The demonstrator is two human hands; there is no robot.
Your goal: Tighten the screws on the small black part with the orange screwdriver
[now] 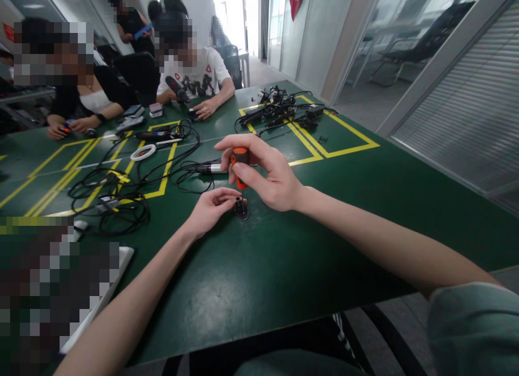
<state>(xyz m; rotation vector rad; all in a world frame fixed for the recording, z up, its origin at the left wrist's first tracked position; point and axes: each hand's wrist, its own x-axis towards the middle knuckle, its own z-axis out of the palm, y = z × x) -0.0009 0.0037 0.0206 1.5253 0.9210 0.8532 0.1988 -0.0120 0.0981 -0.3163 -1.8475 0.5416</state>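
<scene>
My right hand is closed around the orange and black handle of a screwdriver, which stands upright with its shaft pointing down. The shaft's lower end meets a small black round part with a wider base, resting on the green table. My left hand pinches the left side of that part, its thumb and fingers close together. The screwdriver's tip is hidden inside or behind the top of the part.
Behind my hands lie black cables, a white ring and a black-and-silver cylindrical tool. Dark hardware is heaped at the back right, near small screws. Two people sit across the green table, handling small items.
</scene>
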